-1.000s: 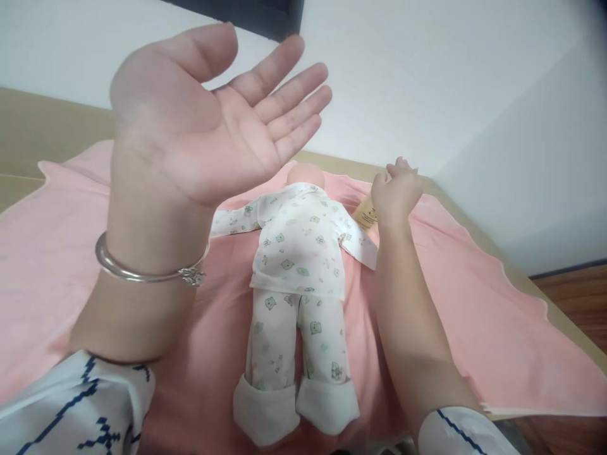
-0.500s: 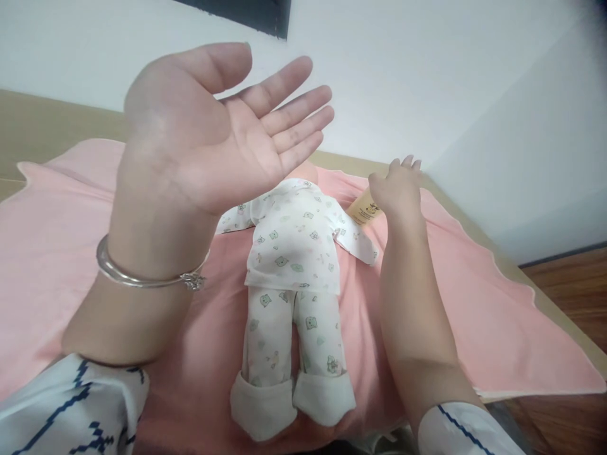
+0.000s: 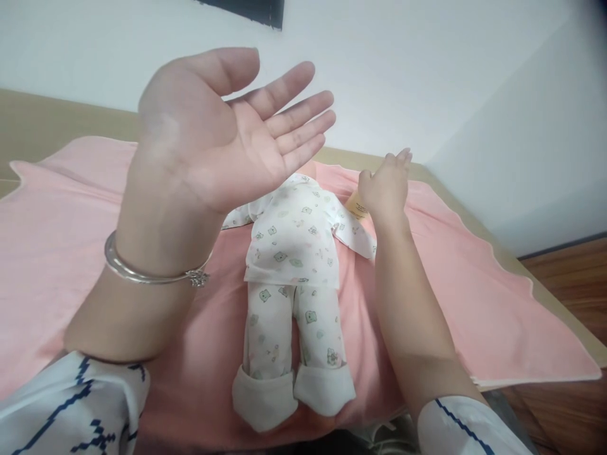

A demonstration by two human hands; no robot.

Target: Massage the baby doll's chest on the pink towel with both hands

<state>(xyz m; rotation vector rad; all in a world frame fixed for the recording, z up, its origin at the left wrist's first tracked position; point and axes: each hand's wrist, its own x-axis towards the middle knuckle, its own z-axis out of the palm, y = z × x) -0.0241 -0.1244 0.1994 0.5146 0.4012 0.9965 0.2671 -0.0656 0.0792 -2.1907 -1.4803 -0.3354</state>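
Observation:
My left hand (image 3: 237, 126) is raised close to the camera, palm up, fingers spread, with nothing in it. Behind and below it a doll (image 3: 294, 240) lies on its back in a white printed top and trousers with turned-up cuffs. My left hand hides its head, apart from a bit of skin at the neck. Farther off, my right hand (image 3: 386, 183) reaches beside the doll's sleeve, back upward, with fingers stretched out. A pale yellow tube or bottle (image 3: 355, 205) lies partly under that hand; whether the palm touches it I cannot tell.
A pink blanket (image 3: 484, 316) with a wavy edge covers the tan tabletop (image 3: 61, 117). White walls (image 3: 379, 76) meet in a corner behind. A dark panel (image 3: 251, 9) hangs at the top, and brown wooden flooring (image 3: 569, 297) shows at the right.
My right hand has shifted slightly left and covers more of the yellow container. My left hand has moved a little right and down, still palm up.

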